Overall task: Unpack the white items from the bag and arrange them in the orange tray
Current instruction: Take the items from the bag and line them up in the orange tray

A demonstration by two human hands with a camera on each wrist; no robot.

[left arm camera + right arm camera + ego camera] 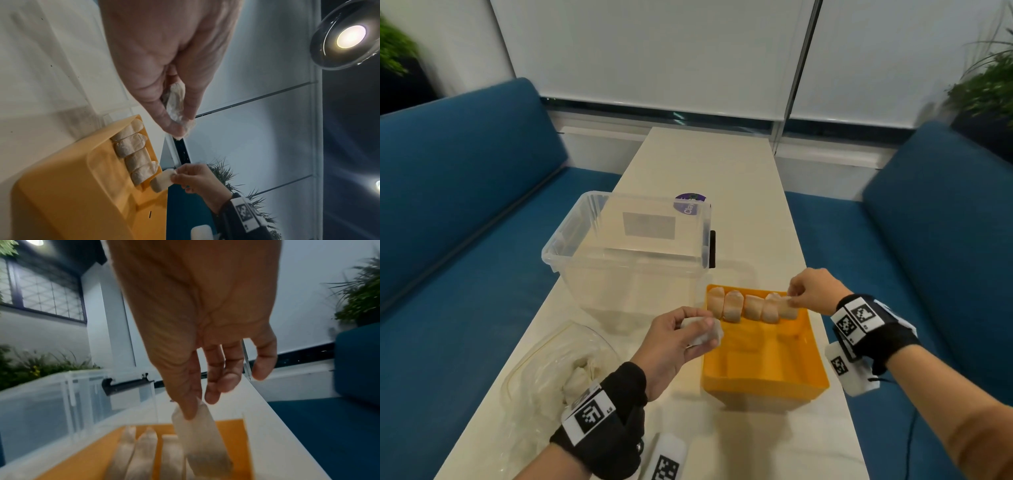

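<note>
An orange tray (767, 380) sits on the table at the right, with several white wrapped packets (732, 305) lined up along its far wall. My right hand (812, 290) pinches one more white packet (202, 441) by its top end, its lower end down at the right end of that row (162, 181). My left hand (681, 337) holds another white packet (705, 334) just left of the tray, pinched between thumb and fingers (176, 104). The clear plastic bag (558, 370) lies at the near left with white packets still inside.
An empty clear plastic bin (626, 246) with a black latch stands behind the tray and bag. A purple round sticker (690, 202) lies beyond it. Blue sofas flank the narrow white table (705, 164); its edge runs close to the tray's right side.
</note>
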